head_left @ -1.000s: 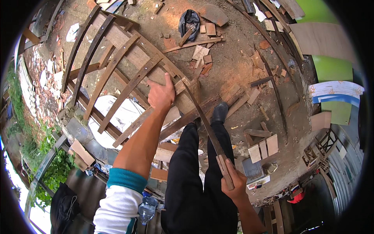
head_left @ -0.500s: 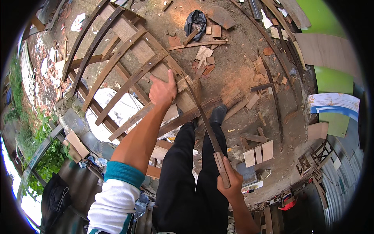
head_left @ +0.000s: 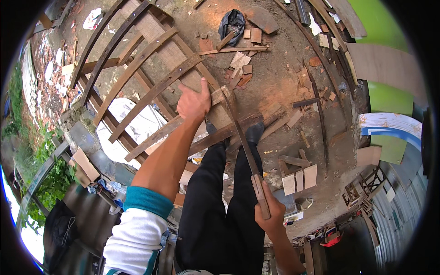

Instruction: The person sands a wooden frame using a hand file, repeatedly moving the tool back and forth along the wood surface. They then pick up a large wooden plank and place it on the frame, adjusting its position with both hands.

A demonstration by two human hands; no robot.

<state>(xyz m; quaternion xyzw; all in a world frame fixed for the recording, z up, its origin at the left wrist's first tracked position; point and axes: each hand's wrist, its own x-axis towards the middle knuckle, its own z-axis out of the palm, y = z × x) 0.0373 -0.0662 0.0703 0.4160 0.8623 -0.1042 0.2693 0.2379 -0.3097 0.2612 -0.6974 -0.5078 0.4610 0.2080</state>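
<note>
My right hand (head_left: 270,211) is closed around the straight wooden handle of a long, narrow handsaw (head_left: 248,153). Its dark blade slants away from me, and the far part lies across the end of a wooden slat (head_left: 156,136). My left hand (head_left: 193,101) rests on that slat just left of the blade, thumb and forefinger showing, the other fingers hidden beneath. The slat belongs to a large frame of curved slats (head_left: 137,59) on long rails, stretching to the far left. One foot, in a dark shoe (head_left: 255,132), is beside a plank (head_left: 224,134) under the blade.
Wood offcuts (head_left: 240,62) and a black plastic bag (head_left: 232,25) lie on the dirt beyond. White sheeting (head_left: 114,137) is under the frame's near side. Long strips (head_left: 321,110) and green panels (head_left: 389,96) are at the right. A small slatted wooden piece (head_left: 300,176) lies near my right hand.
The blade has slid slightly farther across the slat's end. My left hand stays on the slat, and the whole view has shifted a little.
</note>
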